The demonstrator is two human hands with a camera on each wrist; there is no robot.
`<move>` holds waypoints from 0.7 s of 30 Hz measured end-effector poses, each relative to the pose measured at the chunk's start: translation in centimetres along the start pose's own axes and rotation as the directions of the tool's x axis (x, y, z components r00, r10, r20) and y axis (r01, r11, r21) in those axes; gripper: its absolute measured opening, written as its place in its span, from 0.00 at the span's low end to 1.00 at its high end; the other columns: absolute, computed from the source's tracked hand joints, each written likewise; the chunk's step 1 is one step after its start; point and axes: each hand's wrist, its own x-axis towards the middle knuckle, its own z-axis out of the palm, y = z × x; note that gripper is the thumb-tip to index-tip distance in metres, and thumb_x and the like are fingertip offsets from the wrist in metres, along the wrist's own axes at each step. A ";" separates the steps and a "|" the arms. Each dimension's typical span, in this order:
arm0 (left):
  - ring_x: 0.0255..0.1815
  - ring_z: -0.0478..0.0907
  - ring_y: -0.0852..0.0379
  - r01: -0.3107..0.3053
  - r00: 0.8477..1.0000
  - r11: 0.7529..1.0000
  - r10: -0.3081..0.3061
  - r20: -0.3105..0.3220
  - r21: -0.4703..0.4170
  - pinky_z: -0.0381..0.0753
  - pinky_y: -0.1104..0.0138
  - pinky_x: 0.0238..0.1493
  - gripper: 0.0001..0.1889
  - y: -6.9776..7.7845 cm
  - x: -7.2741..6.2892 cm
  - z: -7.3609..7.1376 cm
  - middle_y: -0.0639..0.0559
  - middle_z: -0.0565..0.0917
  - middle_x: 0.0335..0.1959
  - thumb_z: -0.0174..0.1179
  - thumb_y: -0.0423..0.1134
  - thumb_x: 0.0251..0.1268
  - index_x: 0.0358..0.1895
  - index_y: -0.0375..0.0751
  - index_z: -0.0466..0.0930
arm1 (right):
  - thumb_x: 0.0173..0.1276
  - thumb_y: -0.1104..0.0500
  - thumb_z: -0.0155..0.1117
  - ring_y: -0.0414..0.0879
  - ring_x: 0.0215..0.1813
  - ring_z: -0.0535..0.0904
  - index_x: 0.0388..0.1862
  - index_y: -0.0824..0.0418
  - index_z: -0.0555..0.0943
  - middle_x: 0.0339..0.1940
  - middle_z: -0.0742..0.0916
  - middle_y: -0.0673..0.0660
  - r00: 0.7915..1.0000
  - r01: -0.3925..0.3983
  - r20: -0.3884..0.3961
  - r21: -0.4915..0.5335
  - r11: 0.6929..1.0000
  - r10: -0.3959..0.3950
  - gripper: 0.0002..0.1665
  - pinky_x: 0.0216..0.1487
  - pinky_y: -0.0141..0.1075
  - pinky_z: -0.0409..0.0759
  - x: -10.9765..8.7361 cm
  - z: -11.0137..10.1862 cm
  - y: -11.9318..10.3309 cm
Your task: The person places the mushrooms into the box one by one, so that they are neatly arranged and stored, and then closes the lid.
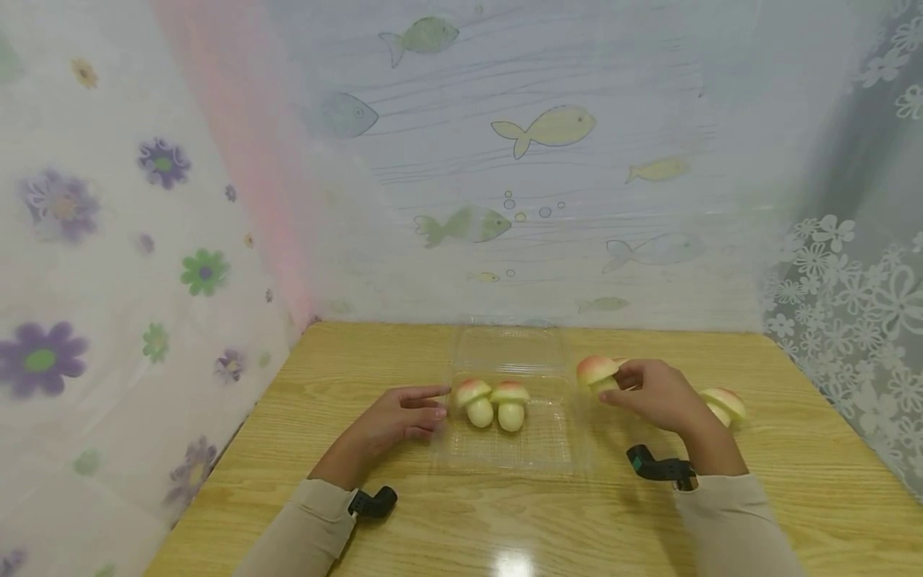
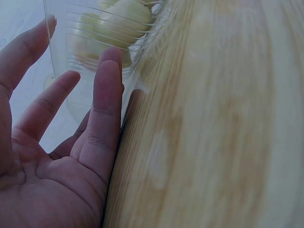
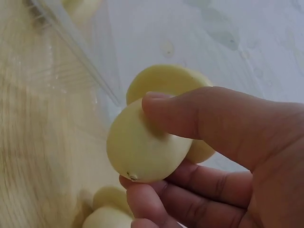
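While two toy mushrooms (image 1: 493, 403) stand side by side in the clear plastic tray (image 1: 558, 449) at the centre of the wooden table (image 1: 505, 521), the right hand (image 1: 659, 394) pinches a third mushroom (image 1: 597, 373) between thumb and fingers, raised just off the tray's 3 o'clock edge. The right wrist view shows the thumb pressed on the pale stem, the cap behind it. The left hand (image 1: 404, 414) lies flat at the tray's 9 o'clock side, its grip loose, straight fingers (image 2: 107, 99) against the ribbed wall and holding nothing. A fourth mushroom (image 1: 723, 405) rests on the table at 3 o'clock, just behind the right wrist. The tray's open lid (image 1: 508, 349) stands at 12 o'clock. The risk, by the look of it: the smooth, rounded stem could slip from so light a pinch, or the thin tray could skid if the steadying fingers lift; the two standing mushrooms look easy to topple with a nudge.
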 end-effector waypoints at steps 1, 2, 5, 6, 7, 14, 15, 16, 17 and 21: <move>0.53 0.85 0.51 -0.001 1.000 1.000 0.001 0.000 0.000 0.87 0.59 0.53 0.33 0.0 0.0 0.0 0.41 0.81 0.63 0.73 0.45 0.66 0.74 0.50 0.74 | 0.69 0.37 0.70 0.64 0.60 0.82 0.69 0.72 0.74 0.61 0.85 0.68 1.000 -0.007 -0.003 0.004 1.000 0.007 0.46 0.51 0.53 0.85 0.0 0.0 -0.2; 0.53 0.85 0.51 -0.002 1.000 1.000 0.002 0.001 -0.001 0.87 0.59 0.53 0.33 0.0 0.0 0.0 0.41 0.81 0.63 0.73 0.45 0.66 0.74 0.50 0.74 | 0.69 0.38 0.70 0.64 0.60 0.82 0.70 0.72 0.74 0.61 0.85 0.68 1.000 -0.011 -0.004 0.006 1.000 0.011 0.46 0.50 0.53 0.86 0.0 0.0 -0.3; 0.53 0.85 0.51 -0.004 1.000 1.000 0.004 0.004 -0.002 0.87 0.59 0.53 0.33 0.0 0.1 0.0 0.40 0.81 0.63 0.73 0.45 0.66 0.75 0.50 0.74 | 0.69 0.37 0.71 0.63 0.59 0.83 0.71 0.71 0.73 0.60 0.85 0.67 1.000 -0.022 -0.013 0.016 1.000 0.022 0.47 0.50 0.52 0.85 0.1 0.2 -0.7; 0.53 0.85 0.50 -0.004 1.000 1.000 0.004 0.005 -0.002 0.87 0.59 0.53 0.33 -0.1 0.1 -0.1 0.40 0.81 0.63 0.73 0.44 0.66 0.75 0.50 0.74 | 0.68 0.37 0.72 0.63 0.59 0.83 0.71 0.70 0.73 0.60 0.86 0.67 1.000 -0.025 -0.018 0.018 1.000 0.025 0.47 0.50 0.53 0.85 0.1 0.2 -0.8; 0.53 0.85 0.50 -0.003 1.000 1.000 0.003 0.005 -0.002 0.87 0.59 0.53 0.33 -0.1 0.1 -0.1 0.40 0.81 0.63 0.73 0.44 0.66 0.75 0.50 0.74 | 0.68 0.37 0.72 0.63 0.59 0.83 0.71 0.69 0.73 0.60 0.86 0.67 0.999 -0.028 -0.021 0.026 0.999 0.028 0.47 0.50 0.53 0.85 0.1 0.3 -0.9; 0.54 0.85 0.49 0.005 1.000 1.000 -0.005 -0.004 -0.004 0.86 0.59 0.54 0.33 -0.1 0.1 0.0 0.40 0.81 0.63 0.73 0.45 0.66 0.74 0.51 0.75 | 0.67 0.38 0.74 0.58 0.52 0.86 0.75 0.61 0.69 0.57 0.87 0.66 0.999 -0.012 -0.035 0.116 0.993 0.016 0.48 0.46 0.49 0.86 0.3 0.4 -1.7; 0.54 0.85 0.49 0.006 1.000 1.000 -0.006 -0.004 -0.006 0.86 0.59 0.54 0.33 -0.1 0.1 0.0 0.40 0.81 0.63 0.73 0.45 0.66 0.74 0.51 0.75 | 0.67 0.39 0.74 0.57 0.52 0.86 0.77 0.60 0.67 0.57 0.87 0.66 0.999 -0.005 -0.037 0.127 0.992 0.009 0.48 0.45 0.49 0.86 0.3 0.4 -1.8; 0.54 0.85 0.49 0.007 1.000 1.000 -0.007 -0.004 -0.007 0.86 0.59 0.54 0.33 -0.1 0.1 0.0 0.40 0.81 0.62 0.73 0.45 0.66 0.74 0.51 0.75 | 0.67 0.39 0.74 0.56 0.52 0.87 0.79 0.58 0.66 0.57 0.87 0.66 0.999 0.002 -0.041 0.134 0.991 0.003 0.49 0.45 0.48 0.86 0.3 0.4 -1.9; 0.54 0.85 0.49 0.006 1.000 1.000 -0.006 -0.004 -0.008 0.86 0.59 0.54 0.33 -0.1 0.1 0.0 0.40 0.81 0.62 0.73 0.45 0.66 0.74 0.50 0.75 | 0.67 0.39 0.74 0.56 0.52 0.87 0.80 0.57 0.65 0.57 0.87 0.66 0.999 0.011 -0.044 0.137 0.990 -0.005 0.50 0.45 0.48 0.86 0.3 0.5 -2.1; 0.54 0.85 0.49 0.001 1.000 1.000 -0.001 0.000 -0.004 0.86 0.58 0.54 0.33 -0.2 0.1 -0.1 0.40 0.81 0.63 0.73 0.45 0.66 0.74 0.50 0.74 | 0.67 0.39 0.74 0.54 0.50 0.88 0.81 0.57 0.64 0.58 0.87 0.67 0.999 0.016 -0.051 0.143 0.990 -0.009 0.51 0.44 0.49 0.86 0.2 0.7 -2.6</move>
